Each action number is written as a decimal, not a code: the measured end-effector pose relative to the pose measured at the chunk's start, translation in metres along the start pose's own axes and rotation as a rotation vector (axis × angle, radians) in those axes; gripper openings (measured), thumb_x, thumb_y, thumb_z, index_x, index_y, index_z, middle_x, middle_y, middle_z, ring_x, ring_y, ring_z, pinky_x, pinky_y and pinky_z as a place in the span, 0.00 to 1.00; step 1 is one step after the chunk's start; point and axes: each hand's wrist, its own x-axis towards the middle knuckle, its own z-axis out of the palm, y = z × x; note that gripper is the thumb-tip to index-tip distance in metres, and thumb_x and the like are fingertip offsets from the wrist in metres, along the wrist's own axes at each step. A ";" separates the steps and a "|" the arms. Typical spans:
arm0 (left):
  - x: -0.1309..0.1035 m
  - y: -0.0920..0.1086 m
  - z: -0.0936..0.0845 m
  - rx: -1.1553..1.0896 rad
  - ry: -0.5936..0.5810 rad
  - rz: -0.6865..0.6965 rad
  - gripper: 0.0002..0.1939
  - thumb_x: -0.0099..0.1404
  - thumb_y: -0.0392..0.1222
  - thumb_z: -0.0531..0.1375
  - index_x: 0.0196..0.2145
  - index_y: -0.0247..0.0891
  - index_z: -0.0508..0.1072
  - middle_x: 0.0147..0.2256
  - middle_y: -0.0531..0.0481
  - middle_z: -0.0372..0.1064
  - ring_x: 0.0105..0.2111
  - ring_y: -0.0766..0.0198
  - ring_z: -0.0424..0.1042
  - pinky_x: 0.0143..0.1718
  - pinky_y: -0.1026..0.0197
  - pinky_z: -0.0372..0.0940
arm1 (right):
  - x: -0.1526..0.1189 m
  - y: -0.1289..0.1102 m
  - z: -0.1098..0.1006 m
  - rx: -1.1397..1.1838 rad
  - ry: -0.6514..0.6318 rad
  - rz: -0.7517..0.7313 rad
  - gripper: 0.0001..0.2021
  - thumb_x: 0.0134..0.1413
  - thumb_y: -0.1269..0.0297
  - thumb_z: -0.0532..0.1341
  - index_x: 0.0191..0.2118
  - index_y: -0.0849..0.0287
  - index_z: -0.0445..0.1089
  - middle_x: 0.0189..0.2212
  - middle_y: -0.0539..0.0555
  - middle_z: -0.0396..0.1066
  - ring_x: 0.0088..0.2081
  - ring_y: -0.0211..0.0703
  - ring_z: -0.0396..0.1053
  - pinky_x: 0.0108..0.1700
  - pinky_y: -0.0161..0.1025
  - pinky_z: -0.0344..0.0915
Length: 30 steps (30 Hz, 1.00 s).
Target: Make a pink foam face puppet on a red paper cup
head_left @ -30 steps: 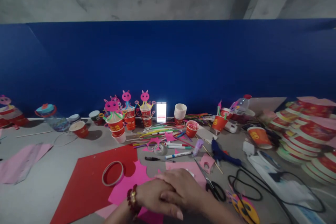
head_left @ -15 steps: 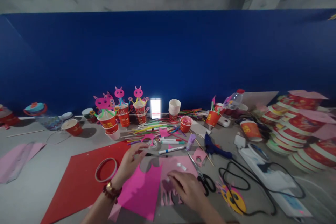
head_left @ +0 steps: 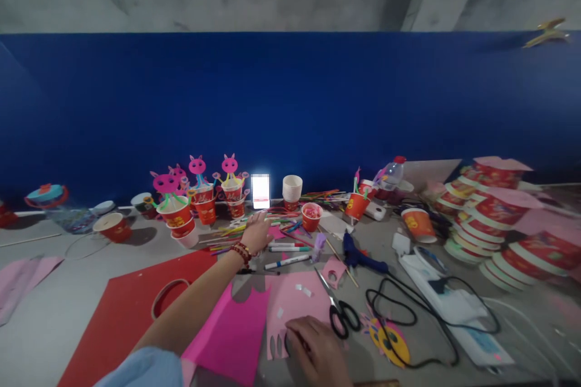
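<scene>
My left hand (head_left: 256,233), wearing a red beaded bracelet, reaches forward over the pile of coloured pipe cleaners (head_left: 222,234). Its fingers are stretched out at the pile's far side, just in front of a bright phone screen (head_left: 260,191). Near the front, my right hand (head_left: 320,347) rests over the lower edge of a light pink sheet (head_left: 295,299) with cut-outs. Its fingers are curled together, and whatever may be between them is hidden. A bright magenta sheet (head_left: 236,332) with scalloped cuts lies beside it, under my left forearm. Black-handled scissors (head_left: 344,317) lie right of my right hand.
Cups with pink animal figures (head_left: 175,211) stand at the back left. Markers (head_left: 287,262), a blue glue gun (head_left: 363,254) with a looping black cable, and a power strip (head_left: 449,296) lie to the right. Stacked red cups (head_left: 481,224) stand far right; a red sheet (head_left: 113,320) lies left.
My left hand has moved forward from above the magenta sheet to the pipe cleaners near the phone. My right hand stays by the pink sheet, slightly lower. The view has shifted a little.
</scene>
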 end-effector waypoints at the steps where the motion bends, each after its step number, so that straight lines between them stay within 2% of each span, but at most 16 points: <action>1: 0.002 0.000 0.002 0.010 -0.007 -0.001 0.17 0.69 0.45 0.60 0.54 0.38 0.69 0.56 0.42 0.65 0.53 0.51 0.68 0.52 0.41 0.65 | -0.002 0.002 0.000 0.010 0.001 0.006 0.09 0.64 0.69 0.53 0.40 0.56 0.70 0.33 0.52 0.77 0.35 0.43 0.74 0.36 0.35 0.63; 6: 0.008 -0.008 0.000 -0.024 -0.031 -0.029 0.16 0.69 0.44 0.60 0.53 0.37 0.69 0.53 0.43 0.68 0.48 0.54 0.71 0.48 0.46 0.69 | -0.003 0.007 0.001 0.029 0.038 0.039 0.09 0.64 0.68 0.53 0.39 0.56 0.71 0.33 0.53 0.77 0.34 0.43 0.74 0.38 0.36 0.64; 10: 0.005 -0.028 -0.023 -0.142 -0.039 -0.059 0.14 0.70 0.44 0.59 0.49 0.36 0.71 0.47 0.45 0.71 0.42 0.58 0.74 0.43 0.50 0.71 | -0.001 0.007 0.000 0.055 0.030 0.074 0.10 0.64 0.66 0.52 0.39 0.57 0.71 0.32 0.53 0.77 0.33 0.43 0.73 0.38 0.35 0.65; 15: -0.028 -0.058 -0.065 -0.257 -0.053 -0.110 0.09 0.68 0.44 0.56 0.40 0.37 0.73 0.29 0.54 0.71 0.28 0.65 0.70 0.30 0.63 0.66 | 0.000 0.007 -0.001 0.099 0.017 0.116 0.11 0.65 0.65 0.52 0.38 0.57 0.72 0.31 0.54 0.77 0.34 0.45 0.74 0.37 0.36 0.65; 18: -0.051 -0.067 -0.076 -0.275 -0.087 -0.130 0.10 0.65 0.45 0.56 0.37 0.38 0.73 0.25 0.56 0.68 0.25 0.65 0.67 0.26 0.65 0.61 | 0.000 0.008 0.000 0.124 -0.001 0.147 0.12 0.66 0.63 0.52 0.38 0.56 0.72 0.32 0.55 0.77 0.35 0.46 0.75 0.38 0.37 0.66; 22: -0.067 -0.066 -0.069 -0.274 -0.131 -0.133 0.10 0.65 0.44 0.55 0.36 0.37 0.73 0.23 0.56 0.65 0.24 0.65 0.64 0.25 0.65 0.59 | 0.001 0.009 0.001 0.141 -0.010 0.165 0.13 0.67 0.61 0.51 0.37 0.56 0.73 0.33 0.55 0.78 0.35 0.46 0.75 0.38 0.37 0.67; 26: -0.067 -0.058 -0.054 -0.251 -0.144 -0.099 0.10 0.65 0.42 0.54 0.38 0.38 0.73 0.23 0.55 0.66 0.25 0.63 0.66 0.27 0.63 0.61 | 0.001 0.008 -0.001 0.128 -0.009 0.172 0.13 0.67 0.62 0.51 0.37 0.57 0.73 0.32 0.54 0.78 0.35 0.46 0.75 0.37 0.36 0.66; 28: -0.064 -0.053 -0.051 -0.213 -0.135 -0.078 0.08 0.64 0.40 0.56 0.37 0.38 0.74 0.26 0.53 0.67 0.27 0.61 0.68 0.30 0.61 0.64 | 0.001 0.008 -0.001 0.119 0.005 0.171 0.13 0.66 0.63 0.51 0.38 0.57 0.72 0.31 0.54 0.77 0.35 0.46 0.75 0.37 0.36 0.66; 30: -0.059 -0.047 -0.049 -0.152 -0.098 -0.062 0.05 0.62 0.38 0.58 0.35 0.39 0.75 0.32 0.49 0.70 0.34 0.57 0.70 0.38 0.57 0.66 | 0.001 0.009 0.000 0.119 0.011 0.166 0.13 0.66 0.63 0.51 0.37 0.57 0.72 0.30 0.54 0.77 0.33 0.45 0.74 0.37 0.36 0.65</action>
